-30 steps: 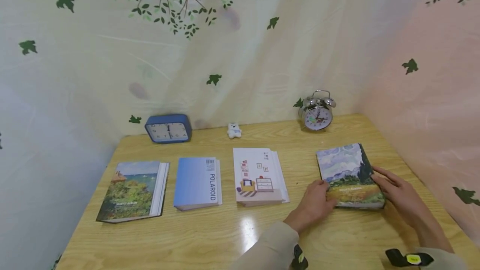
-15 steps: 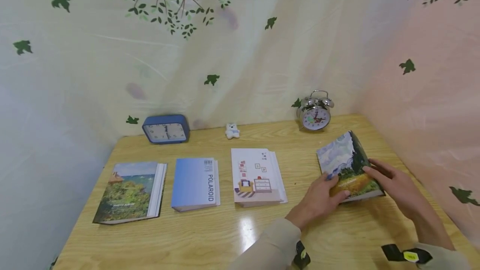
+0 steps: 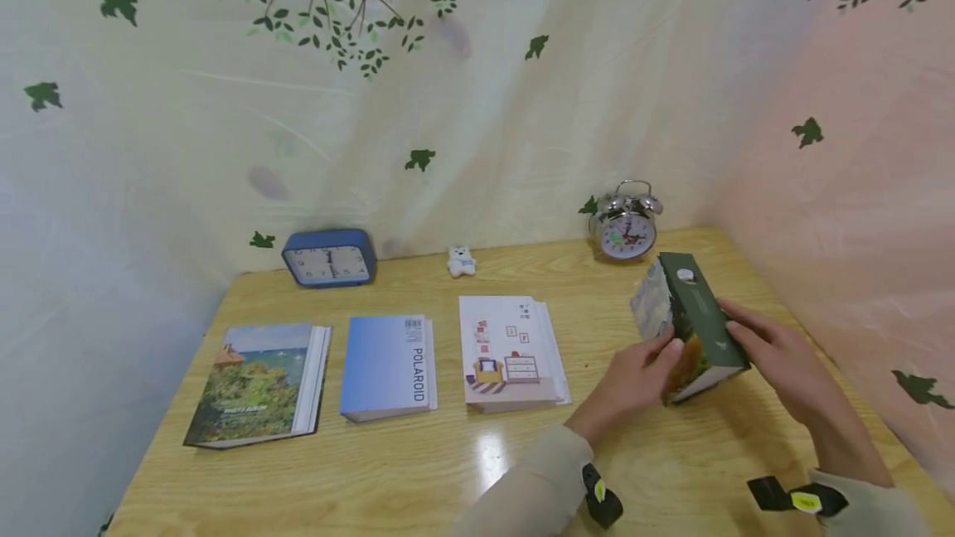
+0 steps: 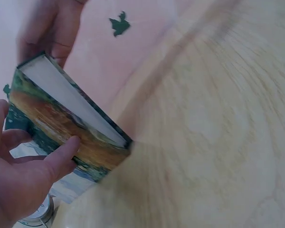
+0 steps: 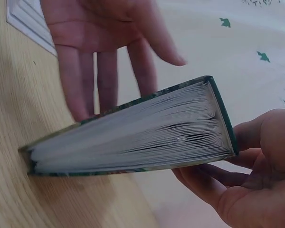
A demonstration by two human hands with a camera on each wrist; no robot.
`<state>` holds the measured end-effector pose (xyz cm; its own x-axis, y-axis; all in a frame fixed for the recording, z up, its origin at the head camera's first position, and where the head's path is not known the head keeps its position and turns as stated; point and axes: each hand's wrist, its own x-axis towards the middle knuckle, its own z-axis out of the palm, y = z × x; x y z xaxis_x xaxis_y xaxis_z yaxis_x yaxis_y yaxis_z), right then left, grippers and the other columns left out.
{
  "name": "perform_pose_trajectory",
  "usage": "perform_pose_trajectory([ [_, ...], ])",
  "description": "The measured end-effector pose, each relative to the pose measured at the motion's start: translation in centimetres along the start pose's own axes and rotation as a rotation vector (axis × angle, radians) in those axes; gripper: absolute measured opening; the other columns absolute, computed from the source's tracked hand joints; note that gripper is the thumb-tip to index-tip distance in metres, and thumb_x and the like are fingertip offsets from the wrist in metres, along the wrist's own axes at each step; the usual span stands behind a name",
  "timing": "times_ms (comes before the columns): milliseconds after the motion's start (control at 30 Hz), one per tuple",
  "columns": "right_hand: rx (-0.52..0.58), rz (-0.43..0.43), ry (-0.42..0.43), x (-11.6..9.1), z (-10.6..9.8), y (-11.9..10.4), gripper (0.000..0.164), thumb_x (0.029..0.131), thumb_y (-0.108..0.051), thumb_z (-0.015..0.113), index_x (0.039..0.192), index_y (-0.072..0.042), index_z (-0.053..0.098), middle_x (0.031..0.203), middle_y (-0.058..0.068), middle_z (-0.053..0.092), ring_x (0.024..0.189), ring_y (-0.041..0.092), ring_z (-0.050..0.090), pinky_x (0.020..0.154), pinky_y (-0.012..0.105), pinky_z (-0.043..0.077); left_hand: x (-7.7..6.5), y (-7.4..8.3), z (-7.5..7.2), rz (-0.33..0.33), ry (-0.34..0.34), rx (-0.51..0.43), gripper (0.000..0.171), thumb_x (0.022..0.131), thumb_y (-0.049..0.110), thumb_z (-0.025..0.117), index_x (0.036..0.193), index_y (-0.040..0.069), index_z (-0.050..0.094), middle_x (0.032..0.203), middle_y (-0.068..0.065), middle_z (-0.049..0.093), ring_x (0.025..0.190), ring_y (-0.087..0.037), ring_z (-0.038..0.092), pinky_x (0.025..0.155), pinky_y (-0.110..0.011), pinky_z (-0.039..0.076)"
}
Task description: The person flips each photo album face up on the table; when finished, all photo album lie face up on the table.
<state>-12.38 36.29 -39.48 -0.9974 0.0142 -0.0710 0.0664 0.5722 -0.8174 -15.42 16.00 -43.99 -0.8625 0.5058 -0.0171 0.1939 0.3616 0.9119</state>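
A thick photo album (image 3: 703, 315) with a painted landscape cover and dark green spine is tilted up at the right of the table, spine turned upward. The left hand (image 3: 625, 381) is at its front cover; in the right wrist view this hand's nearly straight fingers (image 5: 108, 83) touch the cover while the thumb is apart. At the spine side, the right hand (image 3: 791, 371) grips the album, with fingers bent under the back cover in the right wrist view. Page edges (image 5: 142, 137) show along the album's bottom. The left wrist view shows the painted cover (image 4: 52, 114) beside the left hand.
Left of the hands lie a white album (image 3: 501, 346) with a room drawing, a blue Polaroid album (image 3: 380, 367) and a seaside-landscape photo album (image 3: 261, 384). Behind stand a blue clock (image 3: 330, 262), a small white bear figure (image 3: 461, 262) and a silver twin-bell alarm clock (image 3: 627, 230).
The landscape album went from lying cover-up to tilted with its green spine facing up. The left hand shifted along the cover; the right hand rose with the spine side.
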Motion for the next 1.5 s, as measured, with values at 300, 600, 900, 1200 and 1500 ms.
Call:
perform_pose_trajectory([
  [300, 0.068, -0.114, 0.03, 0.4, 1.6, -1.5, 0.053, 0.103, -0.032, 0.043, 0.148, -0.005, 0.035, 0.142, 0.022, 0.043, 0.102, -0.019, 0.048, 0.08, 0.005, 0.047, 0.0, 2.0, -2.2, -0.091, 0.07, -0.349, 0.05, 0.097, 0.043, 0.052, 0.144, 0.032, 0.043, 0.14, 0.006, 0.053, 0.113, -0.005, 0.06, 0.079, -0.019, 0.054],
  [600, 0.142, -0.159, -0.049, 0.8, 3.0, -2.2, 0.053, 0.102, -0.032, 0.045, 0.149, -0.008, 0.035, 0.148, 0.025, 0.036, 0.111, -0.017, 0.047, 0.085, 0.006, 0.045, -0.2, 2.2, -4.0, -0.082, 0.121, -0.332, 0.059, 0.093, 0.023, 0.064, 0.147, 0.024, 0.039, 0.143, 0.0, 0.05, 0.12, -0.012, 0.058, 0.083, -0.017, 0.053],
  [900, 0.129, -0.141, -0.138, 1.1, 4.6, -2.6, 0.055, 0.101, -0.037, 0.044, 0.15, -0.015, 0.033, 0.151, 0.02, 0.035, 0.117, -0.012, 0.044, 0.088, 0.006, 0.043, -0.3, 1.0, -5.0, -0.091, 0.172, -0.211, 0.063, 0.09, 0.025, 0.068, 0.147, 0.019, 0.041, 0.141, 0.001, 0.053, 0.113, -0.01, 0.062, 0.083, -0.015, 0.051],
  [1200, -0.003, -0.075, -0.19, 1.3, 5.9, -1.2, 0.056, 0.102, -0.042, 0.042, 0.149, -0.012, 0.035, 0.151, 0.023, 0.034, 0.135, 0.047, 0.033, 0.1, 0.058, 0.041, -0.6, 0.1, -5.9, -0.158, 0.192, 0.005, 0.067, 0.088, 0.04, 0.068, 0.145, 0.015, 0.043, 0.137, -0.009, 0.054, 0.114, -0.015, 0.059, 0.088, -0.025, 0.051],
  [1500, -0.103, -0.001, -0.175, 1.7, 6.7, -0.1, 0.068, 0.099, -0.046, 0.046, 0.147, 0.001, 0.034, 0.148, 0.034, 0.03, 0.131, 0.056, 0.031, 0.096, 0.067, 0.038, -1.0, -0.7, -6.0, -0.218, 0.201, 0.116, 0.069, 0.086, 0.047, 0.068, 0.141, 0.009, 0.049, 0.13, -0.016, 0.053, 0.106, -0.018, 0.054, 0.091, -0.03, 0.049],
])
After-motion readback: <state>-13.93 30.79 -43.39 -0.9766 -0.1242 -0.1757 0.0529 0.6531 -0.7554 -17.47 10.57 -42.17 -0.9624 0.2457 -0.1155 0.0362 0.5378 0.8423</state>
